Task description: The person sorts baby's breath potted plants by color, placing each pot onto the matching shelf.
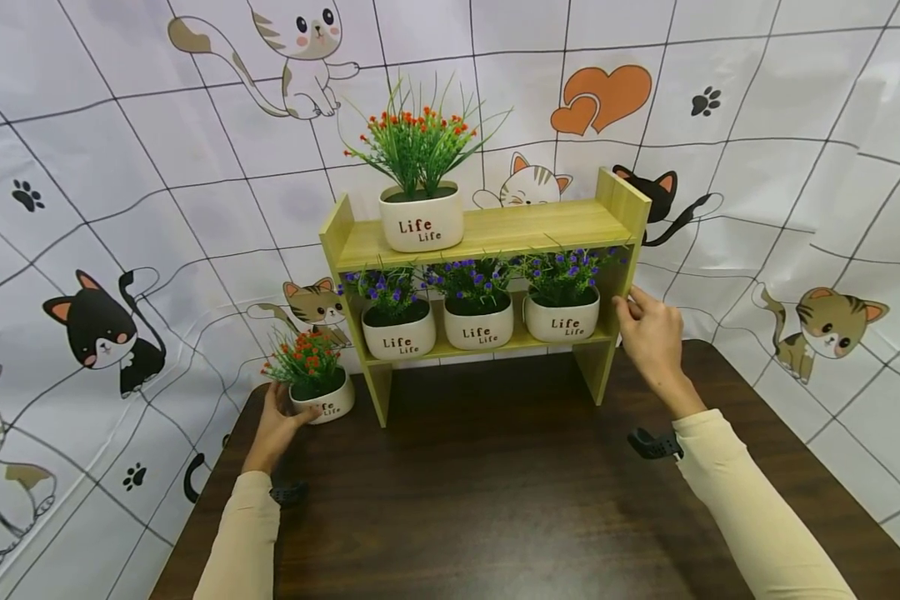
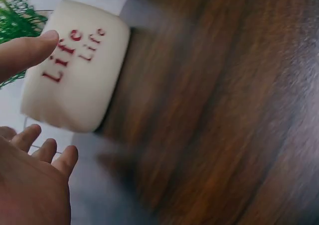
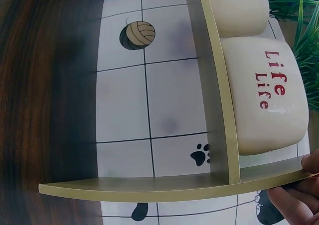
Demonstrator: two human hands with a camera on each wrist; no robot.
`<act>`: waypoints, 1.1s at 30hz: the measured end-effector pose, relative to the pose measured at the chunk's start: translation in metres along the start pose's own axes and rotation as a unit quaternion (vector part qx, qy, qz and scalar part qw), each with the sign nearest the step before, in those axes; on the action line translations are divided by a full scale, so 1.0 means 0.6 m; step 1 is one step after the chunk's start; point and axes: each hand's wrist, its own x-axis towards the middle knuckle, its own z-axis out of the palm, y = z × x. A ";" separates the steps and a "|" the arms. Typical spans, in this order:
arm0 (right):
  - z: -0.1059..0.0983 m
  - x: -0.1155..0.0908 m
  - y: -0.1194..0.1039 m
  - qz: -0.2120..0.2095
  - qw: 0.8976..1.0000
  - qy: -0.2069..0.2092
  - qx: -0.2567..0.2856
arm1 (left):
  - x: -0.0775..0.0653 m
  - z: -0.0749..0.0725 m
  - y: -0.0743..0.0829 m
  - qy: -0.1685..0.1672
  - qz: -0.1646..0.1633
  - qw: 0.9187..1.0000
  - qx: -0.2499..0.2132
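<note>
A small white flowerpot (image 1: 322, 403) with orange-red flowers and "Life" lettering stands on the table left of a two-tier wooden shelf (image 1: 495, 342). My left hand (image 1: 278, 425) is at this pot, its thumb in front of the lettering. In the left wrist view the other fingers (image 2: 65, 160) are spread beside the pot (image 2: 79, 70), with a gap to it. My right hand (image 1: 654, 333) pinches the shelf's right side panel (image 3: 149, 192), thumb inside and fingers outside. Whether the left thumb touches the pot is unclear.
Several other pots share the shelf: three with purple flowers, such as the middle pot (image 1: 478, 325), on the lower tier, and one orange-flowered pot (image 1: 422, 223) on top. A dark wooden table (image 1: 457, 500) lies beneath. Cat-patterned white sheeting (image 1: 217, 208) rises behind.
</note>
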 end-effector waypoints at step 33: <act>0.001 0.000 0.000 0.010 1.000 0.001 0.000 | -0.004 0.034 -0.010 0.033 -0.003 0.999 0.037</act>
